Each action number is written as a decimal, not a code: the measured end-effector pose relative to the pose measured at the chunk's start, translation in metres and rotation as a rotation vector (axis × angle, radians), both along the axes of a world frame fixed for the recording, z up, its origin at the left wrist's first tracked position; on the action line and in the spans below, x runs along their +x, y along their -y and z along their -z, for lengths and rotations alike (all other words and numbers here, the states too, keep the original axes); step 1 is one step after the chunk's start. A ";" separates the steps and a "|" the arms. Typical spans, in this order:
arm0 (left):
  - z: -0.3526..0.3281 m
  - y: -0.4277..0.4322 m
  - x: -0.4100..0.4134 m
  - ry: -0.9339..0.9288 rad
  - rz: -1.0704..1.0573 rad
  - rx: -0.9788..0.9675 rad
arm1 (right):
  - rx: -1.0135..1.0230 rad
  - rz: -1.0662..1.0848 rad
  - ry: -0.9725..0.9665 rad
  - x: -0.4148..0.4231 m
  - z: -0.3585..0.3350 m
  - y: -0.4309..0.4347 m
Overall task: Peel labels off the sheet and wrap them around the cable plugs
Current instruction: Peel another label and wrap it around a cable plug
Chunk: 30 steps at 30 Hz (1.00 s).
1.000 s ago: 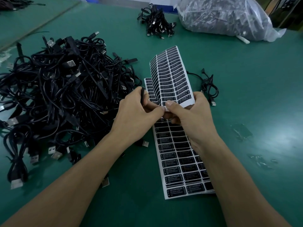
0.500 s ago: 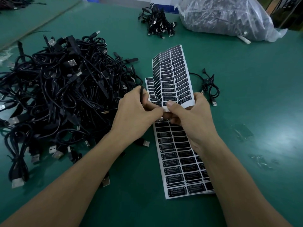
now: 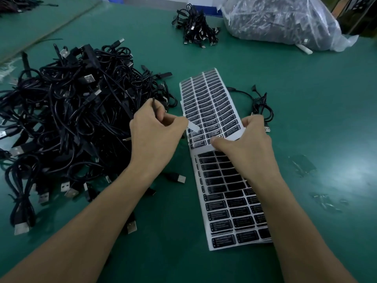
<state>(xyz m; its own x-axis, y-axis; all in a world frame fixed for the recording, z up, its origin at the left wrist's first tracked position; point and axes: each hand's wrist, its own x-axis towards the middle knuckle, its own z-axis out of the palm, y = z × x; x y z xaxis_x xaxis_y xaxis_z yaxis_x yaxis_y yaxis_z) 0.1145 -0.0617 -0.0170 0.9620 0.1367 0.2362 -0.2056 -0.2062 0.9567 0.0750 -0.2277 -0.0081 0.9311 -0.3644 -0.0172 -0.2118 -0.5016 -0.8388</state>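
My left hand (image 3: 151, 135) pinches a peeled label (image 3: 193, 126) between thumb and fingertip, its pale back showing. It also holds a thin black cable end (image 3: 154, 106) that sticks up above the knuckles. My right hand (image 3: 244, 144) grips the lower edge of the upper label sheet (image 3: 210, 103), thumb on top, and the sheet slopes away from me. A second label sheet (image 3: 230, 201) lies flat on the green table under my right wrist. The big heap of black USB cables (image 3: 71, 111) lies to the left.
One coiled cable (image 3: 261, 107) lies just beyond my right hand. A small cable bundle (image 3: 195, 31) and a clear plastic bag of parts (image 3: 275, 23) sit at the far edge. Clear scraps (image 3: 302, 164) lie on the table (image 3: 316, 99) to the right.
My left hand has pulled away to the left with a label that came off the upper sheet. The upper sheet now lies lower and flatter in my right hand.
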 end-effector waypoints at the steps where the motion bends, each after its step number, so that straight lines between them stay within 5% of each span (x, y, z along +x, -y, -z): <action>1: -0.001 0.000 0.000 -0.002 0.001 0.008 | -0.082 -0.003 -0.019 -0.001 -0.001 -0.001; 7: 0.002 0.001 0.001 -0.006 0.013 0.034 | -0.494 -0.006 0.135 -0.004 -0.002 -0.008; 10: 0.005 0.002 0.002 0.001 0.035 0.048 | -0.498 -0.132 0.295 -0.004 -0.003 -0.016; 20: 0.002 0.002 -0.001 -0.029 0.110 0.043 | -0.529 -0.223 0.315 0.000 0.010 -0.030; 30: 0.003 0.001 -0.001 -0.030 0.235 -0.043 | 0.549 -0.162 0.174 0.007 0.003 -0.022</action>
